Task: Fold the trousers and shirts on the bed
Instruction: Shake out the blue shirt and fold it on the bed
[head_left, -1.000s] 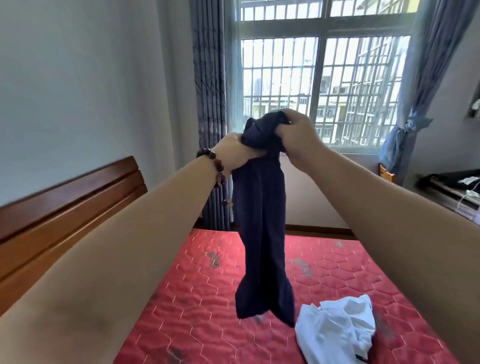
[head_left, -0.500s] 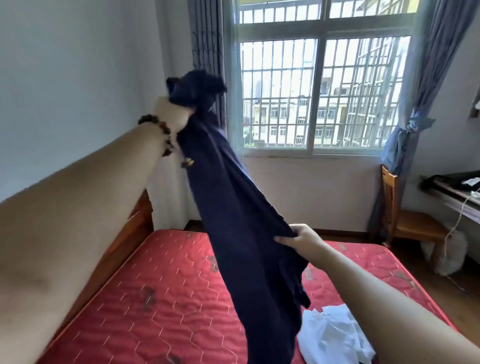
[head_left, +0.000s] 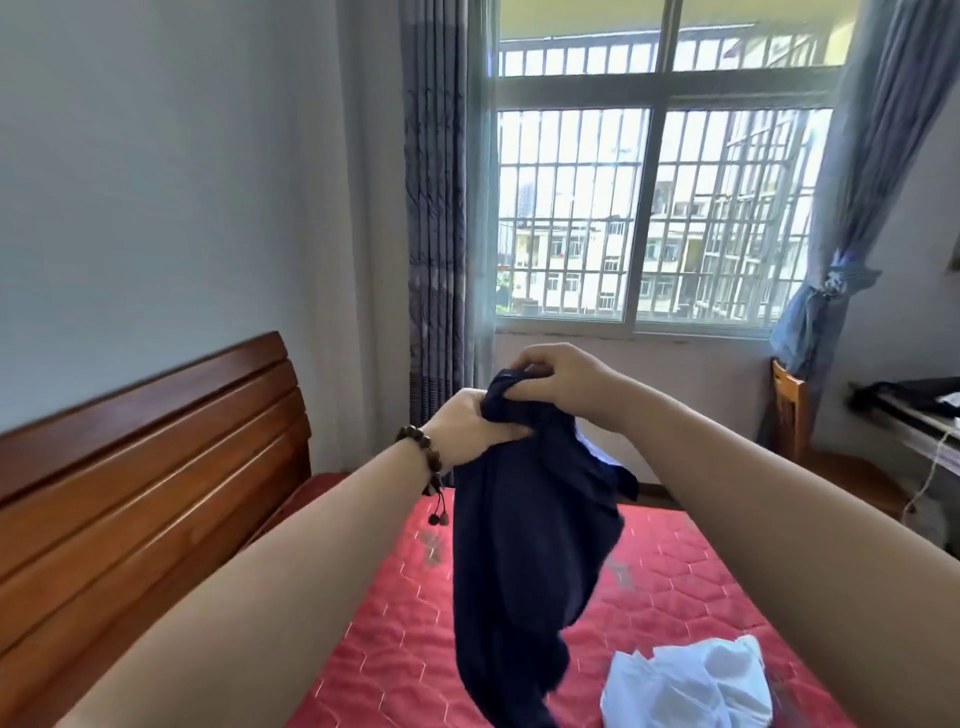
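I see the dark navy garment (head_left: 524, 561) held up in the air over the bed (head_left: 675, 587), its top bunched between both hands and the rest hanging down in loose folds — I cannot tell whether it is trousers or a shirt. The left hand (head_left: 467, 428) grips the bunched cloth at about 9 o'clock of the bundle, fingers curled round it, a beaded bracelet (head_left: 423, 460) on that wrist. The right hand (head_left: 563, 382) pinches the top edge at about 1 o'clock, touching the left hand. A crumpled white garment (head_left: 685, 686) lies on the red quilted mattress at 5 o'clock of the hanging cloth. The wooden headboard (head_left: 140, 467) stands at 9 o'clock — a barred window (head_left: 654, 213) at 12.
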